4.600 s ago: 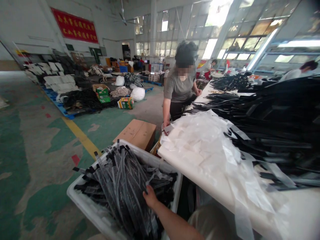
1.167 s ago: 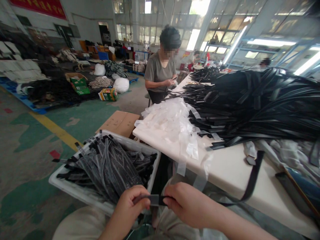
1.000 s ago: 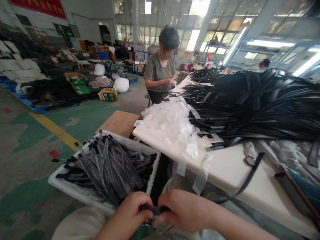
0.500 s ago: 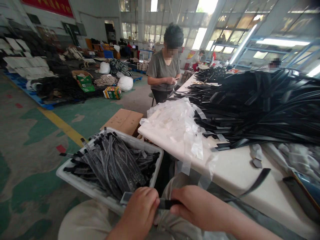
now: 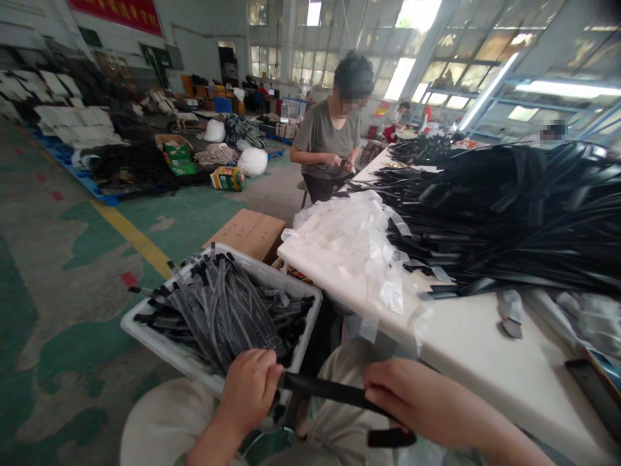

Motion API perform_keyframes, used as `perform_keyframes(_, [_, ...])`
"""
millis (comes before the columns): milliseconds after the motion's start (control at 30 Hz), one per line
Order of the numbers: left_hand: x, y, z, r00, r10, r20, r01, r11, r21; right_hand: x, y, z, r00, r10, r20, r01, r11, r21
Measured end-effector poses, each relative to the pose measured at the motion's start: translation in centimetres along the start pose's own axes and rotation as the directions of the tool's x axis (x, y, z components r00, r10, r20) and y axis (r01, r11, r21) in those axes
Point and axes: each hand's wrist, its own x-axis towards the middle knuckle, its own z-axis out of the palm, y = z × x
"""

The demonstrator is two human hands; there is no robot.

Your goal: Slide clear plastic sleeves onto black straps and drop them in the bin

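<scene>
A flat black strap (image 5: 330, 390) stretches across my lap between my two hands. My left hand (image 5: 250, 388) is closed around its left part, just over the near edge of a white plastic bin (image 5: 169, 355). Farther right, my right hand (image 5: 407, 395) grips the same strap beside the table edge. A short end of the strap curls out below the right hand. Inside the bin lies a heap of black strips in clear plastic sleeves (image 5: 228, 304). Whatever sits inside the left fist is hidden.
On the white table (image 5: 466, 330) to my right lie clear plastic sleeves (image 5: 354, 233) and a big pile of black straps (image 5: 514, 213). A dark phone-like object (image 5: 589, 382) rests near the right edge. A cardboard box (image 5: 250, 233) stands behind the bin. A co-worker (image 5: 330, 136) handles something beyond the table.
My hands have moved apart, so more of the strap shows between them. The strap's tail, which lay toward the table, now hangs curled under my right hand. The view has shifted slightly.
</scene>
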Motion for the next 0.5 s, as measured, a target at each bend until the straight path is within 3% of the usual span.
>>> perform_keyframes(100, [-0.3, -2.0, -0.6, 0.998, -0.052, 0.034, 0.052, 0.999, -0.003, 0.0, 0.8, -0.7, 1.000, 0.011, 0.014, -0.013, 0.989, 0.150])
perform_keyframes(267, [0.8, 1.4, 0.7, 0.996, 0.013, 0.090, -0.007, 0.998, -0.062, 4.0, -0.2, 2.6, 0.989, -0.035, -0.142, 0.071, 0.965, 0.251])
perform_keyframes(367, [1.2, 1.6, 0.6, 0.995, 0.001, 0.104, 0.006, 0.998, -0.068, 4.9, 0.1, 3.7, 1.000, -0.013, -0.020, 0.020, 0.901, 0.434])
perform_keyframes(433, [1.5, 0.0, -0.1, 0.993, -0.055, 0.101, 0.061, 0.997, -0.056, 4.6, 0.7, 3.1, 0.996, -0.001, 0.090, -0.048, 0.843, 0.535])
perform_keyframes(500, [1.9, -1.8, -0.9, 0.989, -0.086, 0.117, 0.094, 0.994, -0.063, 4.4, 1.0, 2.2, 0.991, 0.018, 0.129, -0.090, 0.814, 0.574])
